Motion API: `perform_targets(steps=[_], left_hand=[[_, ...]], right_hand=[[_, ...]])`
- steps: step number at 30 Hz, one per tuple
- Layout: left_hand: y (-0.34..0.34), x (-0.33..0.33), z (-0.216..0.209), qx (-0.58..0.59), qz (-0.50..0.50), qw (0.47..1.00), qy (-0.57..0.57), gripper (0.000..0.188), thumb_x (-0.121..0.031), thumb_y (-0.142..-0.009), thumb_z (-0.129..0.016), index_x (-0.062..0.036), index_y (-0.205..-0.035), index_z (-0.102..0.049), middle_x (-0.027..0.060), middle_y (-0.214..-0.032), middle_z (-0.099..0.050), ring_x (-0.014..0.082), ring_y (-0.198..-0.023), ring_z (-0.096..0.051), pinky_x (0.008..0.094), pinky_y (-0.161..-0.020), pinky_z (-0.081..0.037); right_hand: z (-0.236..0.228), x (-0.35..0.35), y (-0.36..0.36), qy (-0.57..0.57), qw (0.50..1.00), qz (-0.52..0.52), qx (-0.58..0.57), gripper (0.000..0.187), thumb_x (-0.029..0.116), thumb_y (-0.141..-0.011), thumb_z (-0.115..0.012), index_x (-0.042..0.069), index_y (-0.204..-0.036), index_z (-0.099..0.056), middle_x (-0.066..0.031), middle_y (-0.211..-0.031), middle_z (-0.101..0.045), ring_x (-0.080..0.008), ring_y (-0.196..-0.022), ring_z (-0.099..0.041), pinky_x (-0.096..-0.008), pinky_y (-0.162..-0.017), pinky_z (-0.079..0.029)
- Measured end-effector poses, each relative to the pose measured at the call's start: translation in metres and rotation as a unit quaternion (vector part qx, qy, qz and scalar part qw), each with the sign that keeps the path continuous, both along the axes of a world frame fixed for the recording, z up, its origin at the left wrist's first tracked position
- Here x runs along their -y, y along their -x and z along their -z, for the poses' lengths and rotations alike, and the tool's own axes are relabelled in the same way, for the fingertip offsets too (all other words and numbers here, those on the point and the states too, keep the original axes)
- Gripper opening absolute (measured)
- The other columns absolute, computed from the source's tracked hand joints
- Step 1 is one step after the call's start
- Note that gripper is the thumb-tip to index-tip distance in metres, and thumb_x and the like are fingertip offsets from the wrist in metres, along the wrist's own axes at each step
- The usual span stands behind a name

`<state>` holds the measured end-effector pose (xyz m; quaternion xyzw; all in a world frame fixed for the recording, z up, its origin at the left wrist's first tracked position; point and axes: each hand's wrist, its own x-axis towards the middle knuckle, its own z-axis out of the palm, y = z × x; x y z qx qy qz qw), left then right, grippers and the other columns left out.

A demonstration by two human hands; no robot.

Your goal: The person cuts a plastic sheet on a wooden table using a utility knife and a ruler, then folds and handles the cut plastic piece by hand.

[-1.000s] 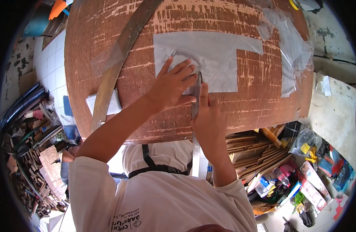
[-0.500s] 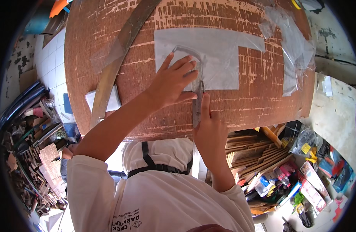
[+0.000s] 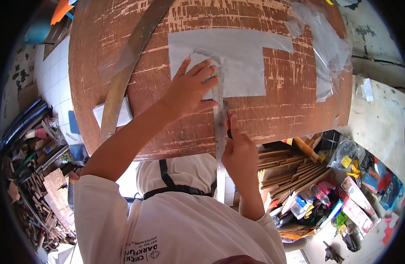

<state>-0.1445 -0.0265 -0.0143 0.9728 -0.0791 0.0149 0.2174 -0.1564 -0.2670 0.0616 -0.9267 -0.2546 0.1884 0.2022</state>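
A translucent grey plastic sheet lies flat on the worn brown wooden tabletop. A long metal ruler runs from the sheet toward me, past the table's near edge. My left hand is open, its fingers spread over the sheet and the fingertips touching the ruler's left side. In my right hand is a red and black utility knife, held just right of the ruler. Its blade points away from me, slightly nearer than the sheet's lower edge. Whether the blade touches the wood I cannot tell.
A long, dull metal strip crosses the table's left side over a folded white piece. Crumpled clear plastic lies at the far right. Stacked wood strips and mixed clutter are below right; scrap wood is below left.
My right hand has drawn the knife toward me, off the sheet's lower edge, and its index finger is more bent. My left hand stays on the sheet and ruler. The view has shifted slightly.
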Motion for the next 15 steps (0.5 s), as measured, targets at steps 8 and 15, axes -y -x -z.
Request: perform_targets(steps=[8, 15], left_hand=[[-0.001, 0.000, -0.001, -0.002, -0.002, 1.000, -0.011, 0.071, -0.057, -0.086, -0.075, -0.0077, -0.135, -0.065, 0.0118, -0.148, -0.054, 0.0287, -0.152, -0.036, 0.0604, -0.126, -0.023], [-0.001, 0.000, 0.000, 0.005, 0.001, 1.000, 0.000, 0.071, -0.059, -0.086, -0.073, -0.0074, -0.134, -0.065, 0.0123, -0.145, -0.055, 0.0298, -0.151, -0.038, 0.0610, -0.126, -0.023]], right_hand=[[-0.005, -0.019, -0.031, -0.072, 0.997, 0.013, 0.041, 0.076, -0.001, -0.085, -0.062, 0.003, -0.158, -0.040, -0.0240, -0.086, -0.066, -0.0409, -0.068, -0.069, -0.0496, -0.058, -0.053], [0.010, -0.045, -0.047, -0.050, 0.998, -0.013, 0.026, 0.078, 0.001, -0.083, -0.064, 0.000, -0.157, -0.038, -0.0268, -0.098, -0.068, -0.0437, -0.077, -0.071, -0.0509, -0.064, -0.057]])
